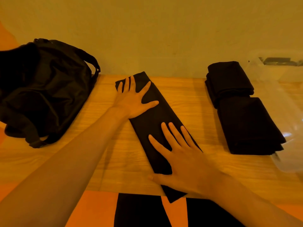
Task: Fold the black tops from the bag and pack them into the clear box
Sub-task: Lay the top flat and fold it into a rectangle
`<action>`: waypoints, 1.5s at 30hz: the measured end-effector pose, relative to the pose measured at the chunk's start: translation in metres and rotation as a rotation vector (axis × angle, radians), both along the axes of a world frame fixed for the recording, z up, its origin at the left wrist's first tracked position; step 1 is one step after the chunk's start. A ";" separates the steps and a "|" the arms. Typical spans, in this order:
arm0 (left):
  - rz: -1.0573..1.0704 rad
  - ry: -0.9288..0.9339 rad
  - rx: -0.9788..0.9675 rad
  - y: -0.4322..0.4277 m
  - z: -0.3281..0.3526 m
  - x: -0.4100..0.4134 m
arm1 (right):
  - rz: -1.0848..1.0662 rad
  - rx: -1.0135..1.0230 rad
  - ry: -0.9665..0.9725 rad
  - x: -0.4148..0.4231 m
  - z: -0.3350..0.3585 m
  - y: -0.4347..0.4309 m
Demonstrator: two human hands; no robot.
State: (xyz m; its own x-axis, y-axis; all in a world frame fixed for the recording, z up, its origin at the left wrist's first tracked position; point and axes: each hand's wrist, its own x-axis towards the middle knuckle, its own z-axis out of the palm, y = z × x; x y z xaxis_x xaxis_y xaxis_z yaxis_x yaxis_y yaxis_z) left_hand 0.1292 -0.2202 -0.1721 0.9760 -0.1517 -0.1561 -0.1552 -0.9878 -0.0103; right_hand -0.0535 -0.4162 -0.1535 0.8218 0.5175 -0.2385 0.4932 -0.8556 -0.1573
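Mid-fold right now. One black top [157,128] is lying on the counter [188,99] as a long narrow strip, running diagonally from the far edge down to the near one, with its tail corner hanging just off the front. Both hands are spread flat on it, palms down, fingers splayed, not gripping anything: left hand [133,99] presses the far end, right hand [183,161] presses the near end. Looks like smoothing before the strip gets folded up into a shorter bundle.

Progress-wise: two folded tops [241,112] already sit to the right, one behind the other, just beside the clear box [288,158]. As far as I can tell nothing black is in the box yet, though it's mostly out of view and glary. The bag [42,89] is slumped on the left; can't see if more tops are inside. So folding's partway done, and packing seems untouched.
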 end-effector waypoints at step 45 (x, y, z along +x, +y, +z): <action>-0.029 0.128 -0.744 0.010 0.029 0.120 | -0.033 0.132 -0.064 0.000 -0.031 0.018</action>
State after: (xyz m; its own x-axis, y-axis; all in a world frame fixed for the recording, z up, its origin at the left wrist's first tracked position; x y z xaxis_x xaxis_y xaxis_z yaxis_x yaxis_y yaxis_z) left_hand 0.2489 -0.2099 -0.1434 0.9513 -0.2864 -0.1140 -0.1364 -0.7228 0.6774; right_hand -0.0537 -0.3978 -0.1843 0.8500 0.5137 -0.1167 0.4782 -0.8454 -0.2382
